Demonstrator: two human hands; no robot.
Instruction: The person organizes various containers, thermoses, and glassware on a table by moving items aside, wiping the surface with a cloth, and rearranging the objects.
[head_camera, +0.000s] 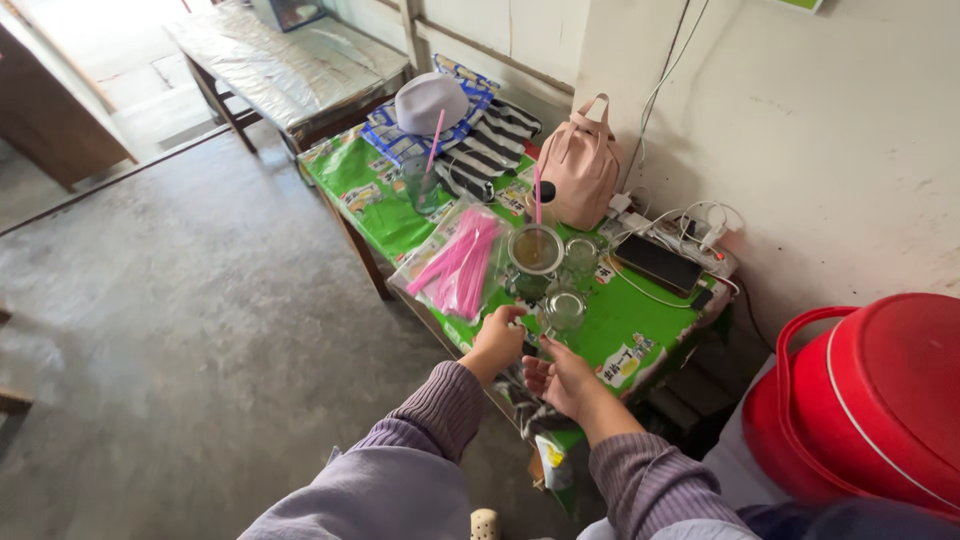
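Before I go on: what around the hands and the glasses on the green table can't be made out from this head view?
- Left hand: the fist hides whatever it grips; too small to tell.
- Right hand: palm up and open below the small glass; contact unclear.
- Strainer: its liquid hides the vessel under it.
- Red tub: cut off by the right edge.
- Pink bag: hides the wall sockets behind it.

Both hands, left hand and right hand, meet just below a small glass on the green table, beside pink straws.
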